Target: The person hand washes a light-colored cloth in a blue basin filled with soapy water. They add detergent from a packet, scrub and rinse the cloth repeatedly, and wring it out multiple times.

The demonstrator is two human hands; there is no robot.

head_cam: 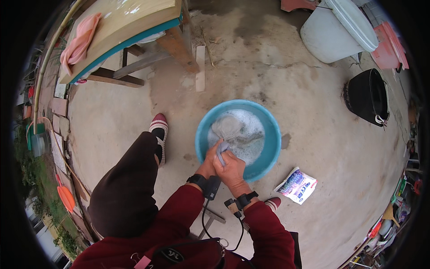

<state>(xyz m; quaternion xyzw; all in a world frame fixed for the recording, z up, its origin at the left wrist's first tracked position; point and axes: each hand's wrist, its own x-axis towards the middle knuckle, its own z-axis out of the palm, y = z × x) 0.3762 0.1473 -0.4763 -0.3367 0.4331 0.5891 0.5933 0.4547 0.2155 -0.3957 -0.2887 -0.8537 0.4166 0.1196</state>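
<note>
A round blue plastic basin [273,148] stands on the concrete floor before me, holding sudsy water [250,119]. Wet greyish cloth [228,127] bulges out of the foam at the basin's far left. Over the near side of the basin, my left hand [211,158] and my right hand [233,167] are close together, both gripping a grey-lilac cloth [222,151]. Most of that cloth is hidden by my fingers. Straps with small black devices circle both wrists, and cables run from them towards my body.
A printed plastic packet [297,185] lies right of the basin. Farther right stand a black bucket [366,97] and a large white bucket [331,33]. At upper left, a pink cloth [81,42] lies on a wooden table [124,23]. A flat wooden strip [200,69] rests by its leg.
</note>
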